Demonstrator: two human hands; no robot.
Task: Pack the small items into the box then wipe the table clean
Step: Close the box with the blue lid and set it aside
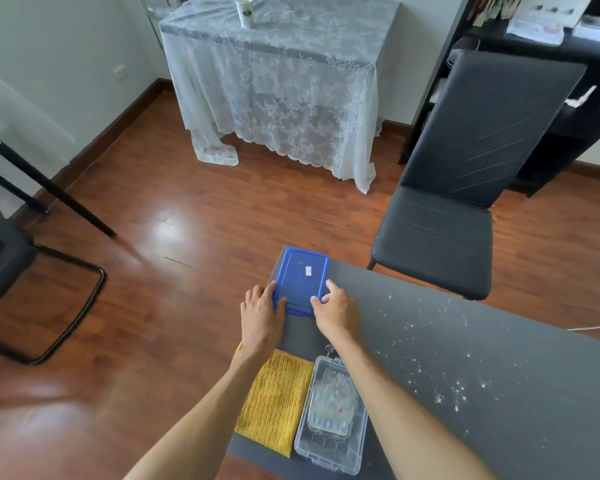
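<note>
A blue lid [302, 277] with a small white label lies at the far left corner of the dark grey table [413, 344]. My left hand [261, 315] grips its near left edge and my right hand [336, 308] grips its near right edge. Nearer to me stands a clear plastic box [331, 415], open on top, with small clear items inside. A folded yellow cloth [274, 396] lies flat to the left of the box, partly under my left forearm. White crumbs [458, 386] are scattered over the right part of the table.
A black chair [458, 188] stands just beyond the table's far edge on the right. Across the wooden floor is a lace-covered table [278, 74] with a paper cup [244, 10]. A black chair frame [49, 289] is at the left, black shelves [568, 98] at the right.
</note>
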